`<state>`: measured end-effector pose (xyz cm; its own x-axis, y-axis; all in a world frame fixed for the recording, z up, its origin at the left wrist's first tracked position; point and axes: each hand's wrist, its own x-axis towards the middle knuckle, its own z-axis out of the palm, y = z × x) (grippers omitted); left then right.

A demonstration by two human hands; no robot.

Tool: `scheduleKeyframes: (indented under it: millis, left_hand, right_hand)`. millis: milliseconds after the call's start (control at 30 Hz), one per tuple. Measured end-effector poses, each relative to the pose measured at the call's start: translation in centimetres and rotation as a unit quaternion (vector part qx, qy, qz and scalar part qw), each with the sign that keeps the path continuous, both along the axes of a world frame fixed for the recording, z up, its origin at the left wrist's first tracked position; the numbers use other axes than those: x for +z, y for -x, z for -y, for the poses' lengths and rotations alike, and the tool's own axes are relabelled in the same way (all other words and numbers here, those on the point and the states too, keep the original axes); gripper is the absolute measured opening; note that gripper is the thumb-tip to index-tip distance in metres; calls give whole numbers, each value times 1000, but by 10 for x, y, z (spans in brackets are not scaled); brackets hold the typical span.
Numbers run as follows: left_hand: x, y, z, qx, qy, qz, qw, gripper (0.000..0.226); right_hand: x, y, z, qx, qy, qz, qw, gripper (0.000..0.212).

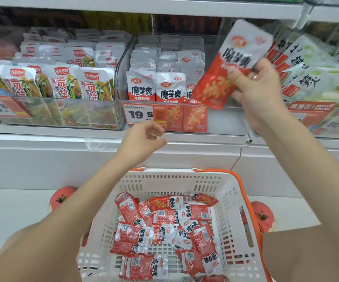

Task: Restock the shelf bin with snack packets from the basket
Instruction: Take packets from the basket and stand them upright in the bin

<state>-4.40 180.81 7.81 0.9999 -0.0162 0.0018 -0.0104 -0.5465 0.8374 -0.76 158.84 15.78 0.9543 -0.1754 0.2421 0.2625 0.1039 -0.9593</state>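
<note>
Nearest to you sits the white basket [233, 202] with its orange handle [243, 192], and a heap of red-and-silver snack packets [164, 228] lies jumbled across its floor, some face up, some showing barcodes. Two red shapes rest on the pale floor, one on each side of the basket.

Your left hand [142, 139] hangs above the basket's far rim, in front of the shelf edge, fingers loosely curled and holding nothing.

Further up on the right, your right hand [256, 88] grips one packet [233, 64], thumb across its printed front and fingers behind it. That packet is tilted, its silver top leaning right, its red lower end just over the right front corner of the clear shelf bin [121, 78].

Inside that bin, matching packets stand upright in rows on the left and in the middle. A price tag [138, 115] reading 19 is fixed on the bin's front. Left of it, another bin [63, 115] holds green-printed packets; to the far right lie green-and-white bags [315, 78].
</note>
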Motion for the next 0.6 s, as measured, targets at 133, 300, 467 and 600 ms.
scheduleKeyframes:
  millis: [133,300,467,600]
  left_hand:
    - [-6,-15,-3,-14,-86,36,996,19]
    - [-12,-20,3,-43,-143,67,987,25]
    - [-15,-19,2,-52,-170,70,982,26]
    - [-14,-18,-1,-51,-167,71,982,26]
  right_hand:
    - [-1,-43,-3,-11,56,-47,997,23]
    - [-22,-71,-12,106,159,-218,957,24]
    - [-20,-69,-15,101,351,-294,884,26]
    - [-15,-67,-17,89,359,-309,876,24]
